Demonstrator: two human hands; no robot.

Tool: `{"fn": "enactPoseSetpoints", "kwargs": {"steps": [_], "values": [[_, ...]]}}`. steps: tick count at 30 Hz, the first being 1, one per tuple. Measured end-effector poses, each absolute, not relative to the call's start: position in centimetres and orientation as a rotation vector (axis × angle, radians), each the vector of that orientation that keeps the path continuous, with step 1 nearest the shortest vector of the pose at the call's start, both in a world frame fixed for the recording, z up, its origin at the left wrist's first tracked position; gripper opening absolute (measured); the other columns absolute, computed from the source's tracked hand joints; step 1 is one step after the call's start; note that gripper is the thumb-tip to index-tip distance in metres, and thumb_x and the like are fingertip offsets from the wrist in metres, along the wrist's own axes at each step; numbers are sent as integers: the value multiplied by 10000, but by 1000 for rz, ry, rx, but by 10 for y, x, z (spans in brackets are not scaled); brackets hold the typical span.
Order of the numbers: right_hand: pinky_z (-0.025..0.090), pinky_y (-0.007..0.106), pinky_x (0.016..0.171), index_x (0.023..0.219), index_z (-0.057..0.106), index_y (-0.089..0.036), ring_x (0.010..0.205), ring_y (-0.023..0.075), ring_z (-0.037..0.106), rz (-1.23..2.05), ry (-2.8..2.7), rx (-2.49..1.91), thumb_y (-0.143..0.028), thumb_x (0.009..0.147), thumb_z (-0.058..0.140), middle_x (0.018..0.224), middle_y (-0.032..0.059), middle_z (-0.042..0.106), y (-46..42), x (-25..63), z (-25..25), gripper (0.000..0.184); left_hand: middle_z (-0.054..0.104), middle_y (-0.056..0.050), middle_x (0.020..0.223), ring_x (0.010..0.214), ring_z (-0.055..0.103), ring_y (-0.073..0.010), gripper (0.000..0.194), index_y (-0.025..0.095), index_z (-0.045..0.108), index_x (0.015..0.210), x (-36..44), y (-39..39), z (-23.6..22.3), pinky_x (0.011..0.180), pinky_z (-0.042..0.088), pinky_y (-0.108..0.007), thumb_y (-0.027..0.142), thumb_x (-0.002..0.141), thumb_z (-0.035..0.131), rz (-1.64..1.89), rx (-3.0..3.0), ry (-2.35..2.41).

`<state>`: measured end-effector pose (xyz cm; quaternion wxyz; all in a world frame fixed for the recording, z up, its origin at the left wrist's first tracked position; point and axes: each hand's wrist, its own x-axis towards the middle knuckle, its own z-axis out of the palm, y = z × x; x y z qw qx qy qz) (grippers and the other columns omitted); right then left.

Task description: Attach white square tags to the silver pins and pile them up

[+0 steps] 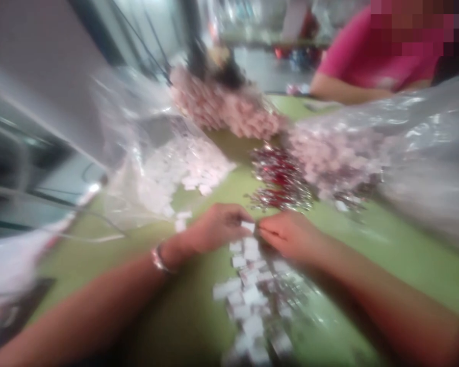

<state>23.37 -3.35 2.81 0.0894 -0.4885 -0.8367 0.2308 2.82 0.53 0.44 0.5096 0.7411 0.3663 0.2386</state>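
My left hand (pixel 218 224), with a bracelet at the wrist, pinches a small white card (pixel 248 225) between thumb and fingers. Close on its right, my right hand (pixel 285 232) is closed; whatever sits at its fingertips is too small and blurred to name. Below both hands, a heap of small white cards (pixel 252 295) runs down the green table (pixel 168 306). Among them on the right lie shiny, thin pieces (pixel 294 293), smeared by the blur. Just beyond my hands is a pile of silvery and red shiny pieces (pixel 279 178).
A clear plastic bag (pixel 130 178) spills white cards (pixel 199 163) at the left. Bundles of pinkish pieces (pixel 229 104) lie at the back, with more pinkish pieces (pixel 332 158) beside clear plastic (pixel 424 137) on the right. A person in a pink shirt (pixel 352 56) sits across the table.
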Motion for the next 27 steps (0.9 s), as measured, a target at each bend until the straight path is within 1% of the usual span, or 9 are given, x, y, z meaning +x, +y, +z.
{"fn": "enactPoseSetpoints", "kwargs": {"steps": [7, 12, 16, 19, 21, 23, 24, 25, 27], "values": [[165, 256, 522, 561, 474, -178, 491, 83, 335, 704, -2482, -1442, -278, 888, 469, 525, -44, 481, -35, 234, 23, 342, 700, -35, 694, 621, 628, -125, 212, 156, 710, 868, 29, 7, 0, 544, 504, -215, 296, 711, 725, 528, 1882, 907], [201, 247, 532, 563, 496, -179, 504, 78, 358, 788, -2426, -1399, -266, 892, 473, 530, -50, 483, -37, 234, 28, 340, 708, -31, 722, 635, 627, -120, 194, 159, 704, 872, 27, 7, 1, 581, 519, -221, 283, 722, 717, 497, 1873, 788], [209, 246, 529, 557, 522, -179, 503, 79, 363, 810, -2505, -1385, -294, 888, 491, 525, -52, 476, -34, 238, 30, 351, 719, -42, 827, 704, 634, -132, 250, 164, 690, 938, 22, 10, 16, 652, 523, -241, 309, 735, 710, 401, 1895, 668], [242, 243, 527, 580, 571, -185, 510, 84, 406, 923, -2513, -1420, -281, 880, 502, 549, -43, 536, -34, 240, 30, 322, 706, -65, 962, 825, 639, -187, 368, 188, 664, 1049, 10, 26, 30, 737, 515, -300, 388, 743, 692, 447, 2090, 946], [283, 236, 531, 672, 638, -202, 542, 90, 460, 1049, -2482, -1428, -281, 847, 557, 625, -36, 608, -36, 240, 32, 209, 692, -90, 969, 866, 630, -235, 332, 179, 660, 1030, -2, 42, 32, 770, 496, -366, 434, 846, 550, 564, 2219, 1425], [324, 233, 540, 760, 678, -218, 583, 100, 508, 1157, -2453, -1433, -314, 807, 621, 710, -25, 656, -36, 240, 34, 121, 676, -118, 958, 884, 622, -279, 331, 160, 659, 1002, -13, 56, 26, 772, 482, -405, 414, 871, 492, 444, 2317, 1703], [344, 237, 551, 775, 684, -218, 601, 107, 525, 1168, -2437, -1446, -332, 810, 622, 734, -17, 665, -34, 241, 35, 134, 669, -125, 954, 891, 619, -291, 325, 155, 657, 1001, -18, 62, 21, 772, 479, -409, 399, 868, 489, 360, 2358, 1743], [361, 243, 569, 760, 683, -212, 617, 114, 536, 1124, -2420, -1477, -334, 832, 594, 737, -7, 665, -32, 243, 35, 168, 662, -129, 961, 905, 616, -297, 318, 152, 653, 1012, -21, 66, 15, 777, 477, -409, 382, 861, 494, 295, 2398, 1745], [382, 261, 618, 717, 669, -196, 651, 127, 549, 870, -2360, -1593, -283, 884, 503, 740, 16, 653, -24, 249, 33, 251, 653, -128, 979, 932, 608, -297, 306, 159, 643, 1044, -24, 70, 5, 791, 476, -401, 346, 853, 495, 256, 2464, 1714]]}}
